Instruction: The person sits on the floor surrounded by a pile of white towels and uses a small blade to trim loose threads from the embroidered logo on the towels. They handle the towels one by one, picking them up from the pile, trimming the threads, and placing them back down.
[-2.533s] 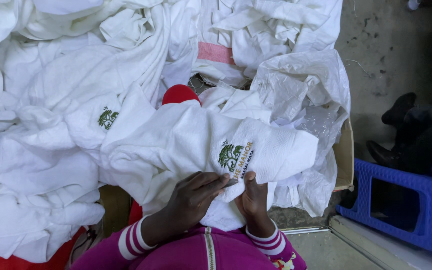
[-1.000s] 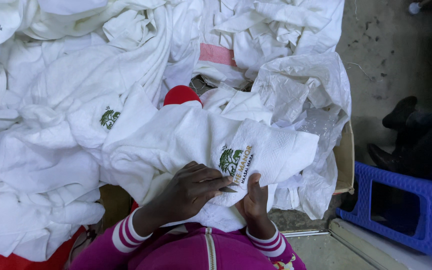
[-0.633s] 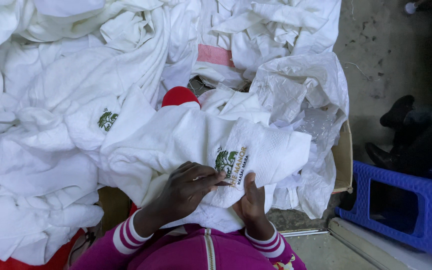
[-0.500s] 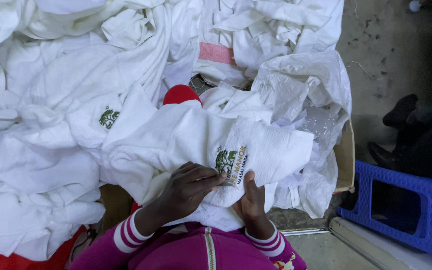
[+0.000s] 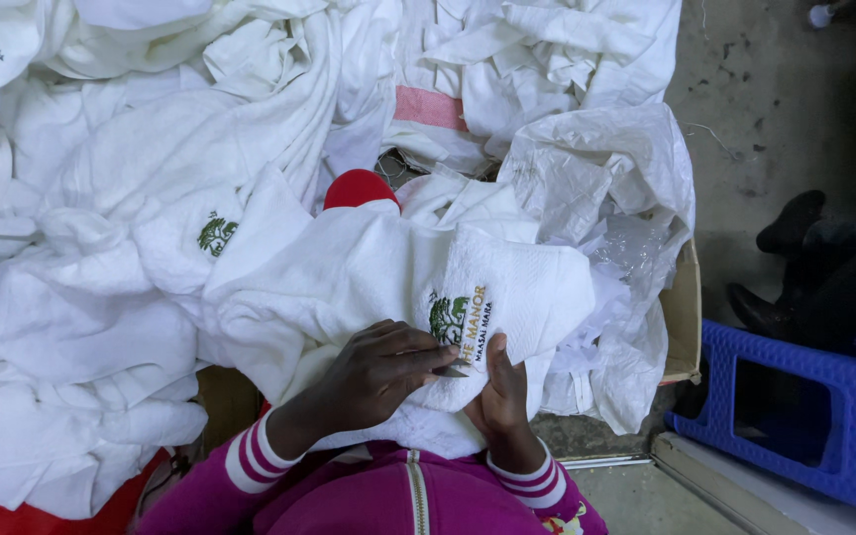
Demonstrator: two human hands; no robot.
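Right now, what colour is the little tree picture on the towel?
Green, with gold beside it; the embroidered emblem shows best in the head view.

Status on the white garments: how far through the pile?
Done: cannot tell, since no finished stack is set apart. In hand: one white garment on the lap; the left hand holds a small tool at its green embroidered emblem, and the right hand grips the cloth beside it. Left: a large heap of white garments lies unsorted, at least one with a similar emblem.

We count two hands (image 5: 378, 372), three green embroidered emblems (image 5: 448, 317), one blue plastic stool (image 5: 804, 416) at right, one red cap (image 5: 359, 188)
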